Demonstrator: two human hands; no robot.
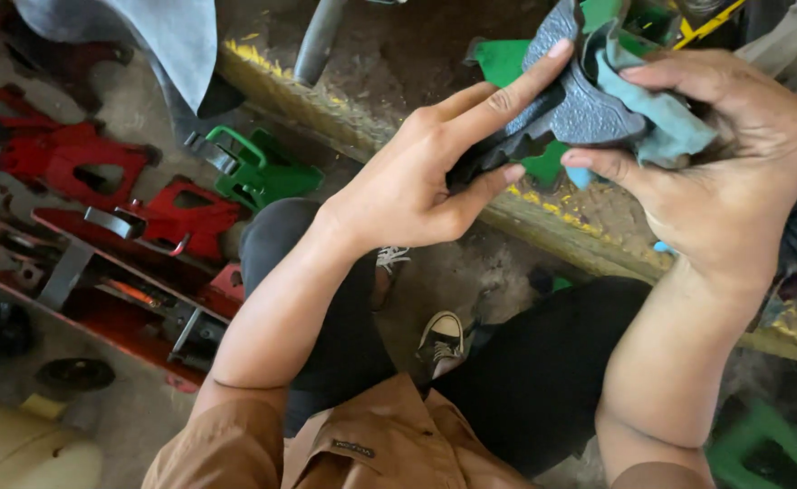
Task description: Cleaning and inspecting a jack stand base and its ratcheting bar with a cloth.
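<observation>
Both of my hands are raised in front of me, holding a crumpled work glove (589, 104) with a dark grey textured palm and a teal knit back. My left hand (426, 177) pinches the dark side of the glove between thumb and fingers, with the index finger stretched along it. My right hand (724, 172) grips the teal side from the right, thumb and fingers curled into the fabric. Under the glove a green metal part (507, 63) shows partly, mostly hidden by the glove.
Below are my black-trousered knees and sneakers (442, 340) on a dirty concrete floor. Red metal stands (100, 172) and a green stand (258, 172) lie at left. A yellow-edged metal ramp (589, 235) crosses behind my hands. Another green piece (765, 448) sits at bottom right.
</observation>
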